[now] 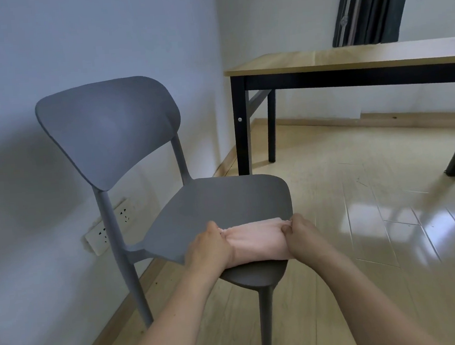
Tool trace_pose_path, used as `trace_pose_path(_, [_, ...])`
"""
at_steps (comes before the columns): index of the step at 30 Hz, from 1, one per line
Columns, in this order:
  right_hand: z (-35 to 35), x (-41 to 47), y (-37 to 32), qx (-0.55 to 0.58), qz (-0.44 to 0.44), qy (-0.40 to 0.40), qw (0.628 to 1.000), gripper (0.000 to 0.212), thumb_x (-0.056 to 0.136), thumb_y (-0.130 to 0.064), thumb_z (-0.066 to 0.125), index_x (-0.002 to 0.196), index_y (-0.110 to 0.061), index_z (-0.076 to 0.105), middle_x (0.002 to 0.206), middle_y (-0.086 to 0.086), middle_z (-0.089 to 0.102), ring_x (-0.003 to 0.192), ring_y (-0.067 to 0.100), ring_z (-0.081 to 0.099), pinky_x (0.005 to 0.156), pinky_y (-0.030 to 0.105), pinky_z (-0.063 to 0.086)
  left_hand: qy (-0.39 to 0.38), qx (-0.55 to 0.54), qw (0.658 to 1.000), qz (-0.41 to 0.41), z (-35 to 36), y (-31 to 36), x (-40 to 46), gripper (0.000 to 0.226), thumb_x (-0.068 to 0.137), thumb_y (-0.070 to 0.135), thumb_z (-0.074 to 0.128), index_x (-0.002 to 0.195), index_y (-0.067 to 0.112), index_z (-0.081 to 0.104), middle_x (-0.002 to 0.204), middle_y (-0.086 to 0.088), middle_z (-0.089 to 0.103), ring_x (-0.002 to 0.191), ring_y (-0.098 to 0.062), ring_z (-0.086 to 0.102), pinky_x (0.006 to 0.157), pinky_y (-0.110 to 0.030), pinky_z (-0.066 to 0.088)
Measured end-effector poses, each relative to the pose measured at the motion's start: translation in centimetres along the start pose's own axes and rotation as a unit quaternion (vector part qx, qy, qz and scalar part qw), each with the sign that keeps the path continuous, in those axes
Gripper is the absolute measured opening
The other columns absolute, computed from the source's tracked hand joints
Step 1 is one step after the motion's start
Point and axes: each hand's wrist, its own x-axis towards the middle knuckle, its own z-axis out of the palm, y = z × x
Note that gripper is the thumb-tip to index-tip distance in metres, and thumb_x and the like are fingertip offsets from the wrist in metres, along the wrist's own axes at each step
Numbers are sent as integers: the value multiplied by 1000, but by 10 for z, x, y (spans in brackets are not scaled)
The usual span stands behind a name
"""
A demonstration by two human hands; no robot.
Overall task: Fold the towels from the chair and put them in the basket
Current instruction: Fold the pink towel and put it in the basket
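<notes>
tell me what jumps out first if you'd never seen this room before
The grey chair against the wall fills the middle of the view, with a pink towel on the front edge of its seat. The left hand and the right hand each grip one end of that towel. Behind, to the right, stands a wooden table with black legs, under a dark curtain.

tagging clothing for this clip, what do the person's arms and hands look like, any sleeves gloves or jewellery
Both forearms are bare up to the bottom edge of the picture, with no sleeve showing. The left hand and the right hand wear no gloves. No ring, watch or bracelet is visible on either wrist, and no markings show.
</notes>
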Motion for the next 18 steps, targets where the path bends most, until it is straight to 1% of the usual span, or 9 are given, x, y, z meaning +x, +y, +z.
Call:
trace_pose_path(2, [4,7,-2,7,-25,34,999,27,101,-24,35,112,-3,49,114,14,55,95,27,51,75,32,40,-16,21,1000,2,1,0,6,24,92,19,37,112,10,49,116,-12,58,105,-33,55,80,-37,42])
trace_pose_path(4, [5,15,-7,17,-56,67,996,25,100,-26,37,108,-7,51,109,11,57,94,25,51,74,31,38,-29,26,999,4,0,-3,10,30,91,17,36,117,9,49,121,-12,52,107,-34,54,84,-38,42])
trace_pose_path(5, [5,19,-9,30,-70,65,995,23,100,-27,37,105,-10,51,105,9,58,91,24,51,73,30,37,-35,27,999,4,-1,-4,11,30,92,16,36,117,9,49,121,-12,50,107,-34,53,84,-38,42])
trace_pose_path(7, [7,24,-14,42,-81,37,995,17,101,-30,37,101,-16,46,96,3,56,86,21,51,69,31,37,-38,27,999,10,-2,-6,13,27,91,13,36,114,9,48,117,-11,50,101,-32,53,80,-36,42])
trace_pose_path(9, [11,28,-16,16,-79,14,997,16,101,-32,36,101,-17,43,92,1,53,85,23,51,70,33,39,-34,25,999,15,-4,-7,14,24,88,10,36,109,9,48,114,-11,53,95,-29,53,75,-35,41])
trace_pose_path(11, [17,33,-16,-21,-74,20,997,18,101,-28,35,103,-12,44,97,7,57,90,29,52,76,36,44,-34,12,999,6,-5,-9,17,24,87,8,37,108,9,48,113,-11,54,94,-29,53,75,-35,43])
trace_pose_path(14, [22,40,-15,-32,-67,38,997,18,98,-16,36,111,-10,47,111,13,60,101,32,52,81,37,44,-29,-5,999,-13,-5,-8,18,25,89,10,37,111,9,49,115,-11,53,100,-31,54,81,-37,45])
trace_pose_path(16, [25,45,-17,-40,-64,35,997,27,95,-8,35,119,-10,48,119,13,57,109,32,49,87,36,42,-24,26,999,-15,-5,-7,18,29,91,11,35,115,9,50,119,-10,48,104,-32,53,82,-37,42])
trace_pose_path(18, [27,49,-17,-67,-50,37,996,35,93,-6,33,124,-9,49,126,14,53,117,34,45,94,36,38,-24,74,997,-16,-5,-7,18,30,93,14,30,115,10,50,119,-9,42,106,-32,51,79,-37,38])
